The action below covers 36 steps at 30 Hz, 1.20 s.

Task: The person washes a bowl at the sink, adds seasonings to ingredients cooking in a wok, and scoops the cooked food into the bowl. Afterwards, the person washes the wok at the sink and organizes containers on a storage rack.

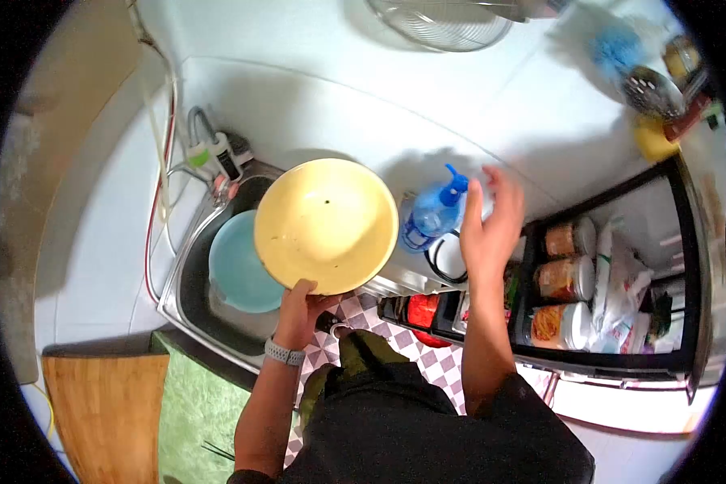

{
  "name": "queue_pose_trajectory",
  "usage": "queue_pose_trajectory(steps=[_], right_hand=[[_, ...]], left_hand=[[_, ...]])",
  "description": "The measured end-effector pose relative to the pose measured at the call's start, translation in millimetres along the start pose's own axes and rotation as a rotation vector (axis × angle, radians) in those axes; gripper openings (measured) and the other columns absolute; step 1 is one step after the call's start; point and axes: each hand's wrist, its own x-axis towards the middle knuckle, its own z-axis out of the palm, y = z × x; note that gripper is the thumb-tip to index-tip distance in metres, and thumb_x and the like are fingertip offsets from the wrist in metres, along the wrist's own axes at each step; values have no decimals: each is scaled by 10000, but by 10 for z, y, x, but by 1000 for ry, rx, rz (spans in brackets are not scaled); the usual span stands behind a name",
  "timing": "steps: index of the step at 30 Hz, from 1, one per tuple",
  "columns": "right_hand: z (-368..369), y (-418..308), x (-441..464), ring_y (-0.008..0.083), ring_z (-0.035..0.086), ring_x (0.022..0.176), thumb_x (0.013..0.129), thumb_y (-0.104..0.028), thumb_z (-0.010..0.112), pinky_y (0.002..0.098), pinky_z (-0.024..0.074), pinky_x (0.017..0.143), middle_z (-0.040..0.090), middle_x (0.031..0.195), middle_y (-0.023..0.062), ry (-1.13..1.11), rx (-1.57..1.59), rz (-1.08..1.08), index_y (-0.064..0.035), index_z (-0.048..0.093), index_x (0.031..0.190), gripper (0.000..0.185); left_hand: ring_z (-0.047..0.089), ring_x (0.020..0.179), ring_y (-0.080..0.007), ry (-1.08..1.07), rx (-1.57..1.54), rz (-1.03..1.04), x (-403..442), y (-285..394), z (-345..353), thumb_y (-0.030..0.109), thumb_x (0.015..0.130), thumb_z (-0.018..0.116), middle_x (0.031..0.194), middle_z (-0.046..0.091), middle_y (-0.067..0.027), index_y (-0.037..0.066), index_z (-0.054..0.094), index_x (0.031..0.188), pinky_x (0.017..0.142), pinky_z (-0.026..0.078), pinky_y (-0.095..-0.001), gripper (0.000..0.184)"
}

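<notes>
Yellow bowl (327, 226): held in front of the person, hollow side showing, partly covering the pale blue basin (238, 270) in the sink (258, 324)
Left hand (297, 316): clamped on the near rim, thumb over the edge, the other fingers mostly hidden from me
Pump bottle (429, 222): between bowl and right hand, its long axis slanting away from the bowl, pump head toward that hand
Nearer hand: the right hand (490, 230), just beside the pump head
Right-hand pose: raised, thumb and fingers spread, tips blurred; I cannot tell whether it touches
Right forearm (489, 331): stretched forward from the black sleeve (516, 411)
</notes>
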Motion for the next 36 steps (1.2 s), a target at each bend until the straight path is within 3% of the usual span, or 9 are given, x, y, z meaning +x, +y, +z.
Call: queue_pose_trajectory(steps=[2, 3, 4, 7, 9, 12, 17, 21, 36], right_hand=[[309, 391, 63, 340, 585, 951, 976, -199, 551, 446, 441, 877, 623, 917, 214, -111, 122, -9, 10, 639, 1048, 238], [535, 604, 6, 339, 588, 927, 993, -193, 517, 427, 451, 864, 632, 920, 192, -346, 369, 205, 8, 638, 1038, 239], [527, 546, 33, 200, 593, 908, 1041, -254, 455, 338, 469, 840, 639, 964, 107, -473, 439, 441, -8, 670, 1045, 326], [593, 681, 103, 184, 590, 880, 1011, -198, 476, 321, 465, 824, 633, 904, 92, -330, 562, 137, -10, 659, 1023, 262], [449, 670, 166, 172, 573, 921, 946, -102, 457, 301, 443, 852, 620, 938, 85, -679, 907, 686, -13, 636, 993, 206], [670, 711, 98, 216, 584, 886, 888, -72, 381, 349, 470, 828, 637, 927, 133, -549, 736, 608, 24, 599, 942, 245], [804, 708, 72, 397, 589, 931, 888, -138, 443, 436, 465, 865, 621, 971, 240, -586, 433, 367, 40, 529, 1020, 237], [746, 746, 170, 412, 596, 961, 877, -162, 470, 447, 465, 872, 621, 988, 259, -683, 340, 339, 34, 534, 1019, 251], [787, 730, 176, 455, 597, 962, 887, -193, 458, 499, 459, 857, 635, 1001, 278, -714, 249, 268, 1, 538, 1041, 260]], left_hand=[[680, 1019, -271, -104, -3, 16, 125, 6, 210, 184, 907, 510, 1148, 658, -178, -48, 515, 1261, 864, 587, -388, 423], [661, 1060, -292, -115, 39, -22, 141, 59, 335, 196, 901, 512, 1193, 636, -180, -56, 495, 1273, 906, 570, -406, 449], [641, 1101, -314, -121, 81, -59, 132, 118, 458, 207, 894, 514, 1238, 614, -182, -64, 475, 1284, 948, 554, -425, 477], [637, 1112, -323, -198, 60, -31, 157, 208, 595, 218, 907, 507, 1255, 604, -196, -67, 458, 1300, 958, 545, -425, 488], [632, 1117, -323, -234, 108, -43, 158, 246, 615, 216, 909, 507, 1245, 606, -201, -71, 434, 1314, 961, 544, -421, 502], [634, 1111, -320, -207, 106, -39, 108, 318, 724, 218, 914, 513, 1240, 608, -189, -69, 441, 1307, 952, 547, -421, 493], [621, 1135, -325, -229, 103, -30, 180, 300, 654, 221, 925, 517, 1251, 600, -173, -67, 448, 1296, 968, 540, -426, 474], [607, 1158, -323, -330, 289, 89, 181, 277, 621, 198, 922, 514, 1280, 572, -185, -75, 424, 1309, 1001, 527, -424, 482], [594, 1177, -330, -162, 139, 25, 142, 332, 652, 213, 929, 491, 1270, 579, -203, -85, 440, 1309, 1006, 510, -445, 486]])
